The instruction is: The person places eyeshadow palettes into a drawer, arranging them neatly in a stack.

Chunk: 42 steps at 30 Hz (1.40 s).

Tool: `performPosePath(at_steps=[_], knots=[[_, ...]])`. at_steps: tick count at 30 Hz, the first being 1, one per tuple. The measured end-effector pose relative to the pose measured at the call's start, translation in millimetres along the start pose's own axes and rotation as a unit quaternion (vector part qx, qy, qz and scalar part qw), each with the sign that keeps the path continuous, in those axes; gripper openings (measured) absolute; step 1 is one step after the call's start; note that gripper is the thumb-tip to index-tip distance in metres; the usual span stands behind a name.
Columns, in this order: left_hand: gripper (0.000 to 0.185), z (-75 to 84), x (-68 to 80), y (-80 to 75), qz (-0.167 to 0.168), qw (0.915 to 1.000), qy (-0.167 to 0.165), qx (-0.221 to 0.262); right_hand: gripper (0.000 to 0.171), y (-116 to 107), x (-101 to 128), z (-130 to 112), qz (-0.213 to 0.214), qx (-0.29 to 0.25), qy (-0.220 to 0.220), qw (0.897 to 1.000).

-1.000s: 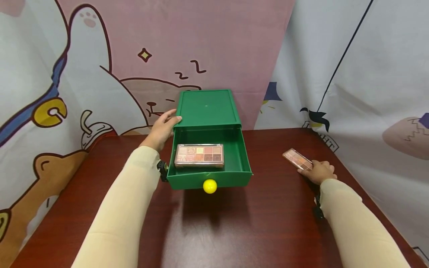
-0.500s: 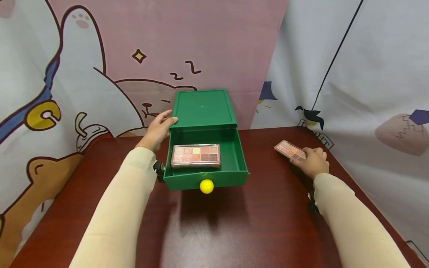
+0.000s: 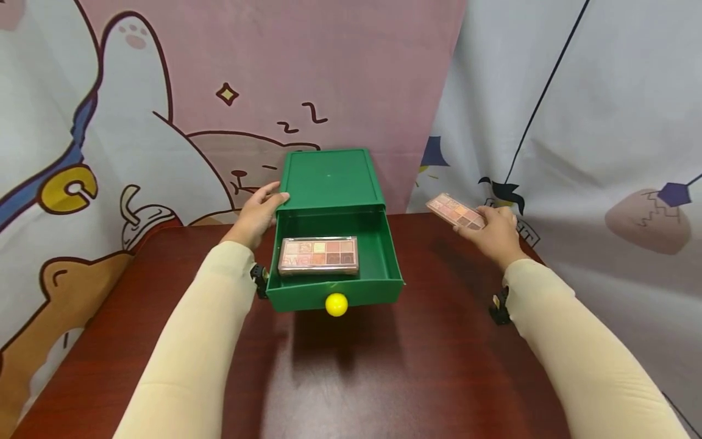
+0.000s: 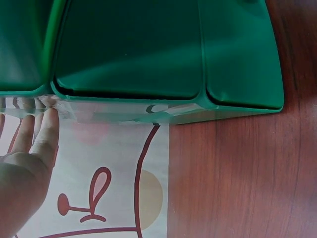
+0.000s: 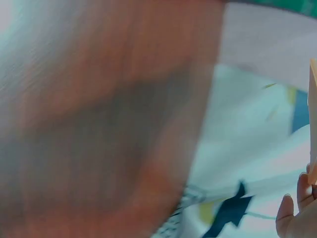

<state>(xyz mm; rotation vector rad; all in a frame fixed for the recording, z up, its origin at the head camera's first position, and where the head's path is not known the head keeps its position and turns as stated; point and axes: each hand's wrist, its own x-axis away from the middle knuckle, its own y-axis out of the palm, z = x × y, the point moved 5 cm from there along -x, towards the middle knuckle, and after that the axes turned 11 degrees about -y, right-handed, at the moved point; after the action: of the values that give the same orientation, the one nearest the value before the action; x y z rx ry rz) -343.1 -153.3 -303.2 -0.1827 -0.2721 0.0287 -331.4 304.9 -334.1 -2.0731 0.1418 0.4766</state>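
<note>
A green drawer box [image 3: 331, 177] stands on the table with its drawer [image 3: 378, 259] pulled out; a yellow ball knob [image 3: 336, 304] is on the front. Inside the drawer, toward its left, lies an eyeshadow palette [image 3: 318, 255] with a clear lid. My left hand [image 3: 255, 216] rests against the box's left side, its extended fingertips [image 4: 48, 124] touching the wall in the left wrist view. To the right of the box, my right hand [image 3: 496, 235] pinches a second eyeshadow palette [image 3: 452, 210] by one end, raised above the table. Only its edge [image 5: 313, 119] shows in the right wrist view.
The dark red-brown wooden table [image 3: 351, 378] carries the box. Behind it hangs a printed cartoon cloth [image 3: 373, 73], with a white cloth [image 3: 592, 122] along the right side.
My right hand has lifted the second palette off the table and moved it left and away from me. The left hand stays against the box, and the view has shifted slightly.
</note>
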Motion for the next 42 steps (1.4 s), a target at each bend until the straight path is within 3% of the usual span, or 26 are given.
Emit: performPosePath(at_steps=[8, 17, 26, 30, 36, 42], knots=[[0.060, -1.7, -1.6, 2.1, 0.001, 0.9999, 0.002, -0.011, 0.062, -19, -20, -55, 0.029, -0.040, -0.056, 0.997], [0.060, 0.1, -1.0, 4.8, -0.002, 0.9999, 0.007, -0.008, 0.055, -31, -30, -130, 0.004, -0.088, -0.135, 0.987], [0.061, 1.8, -0.6, 2.7, -0.003, 0.9999, 0.010, 0.002, 0.053, -46, -31, -204, -0.061, -0.062, -0.205, 0.975], [0.060, 1.5, 0.3, 1.8, -0.004, 0.9999, 0.008, 0.011, 0.055, -50, -31, -236, -0.115, -0.043, -0.222, 0.967], [0.061, 1.4, 2.2, 0.5, -0.004, 0.9999, 0.008, 0.014, 0.060, -47, -30, -276, -0.190, 0.013, -0.258, 0.947], [0.060, 0.2, 0.7, -1.1, 0.003, 0.9999, 0.010, 0.011, 0.063, -32, -27, -299, -0.246, 0.048, -0.274, 0.928]])
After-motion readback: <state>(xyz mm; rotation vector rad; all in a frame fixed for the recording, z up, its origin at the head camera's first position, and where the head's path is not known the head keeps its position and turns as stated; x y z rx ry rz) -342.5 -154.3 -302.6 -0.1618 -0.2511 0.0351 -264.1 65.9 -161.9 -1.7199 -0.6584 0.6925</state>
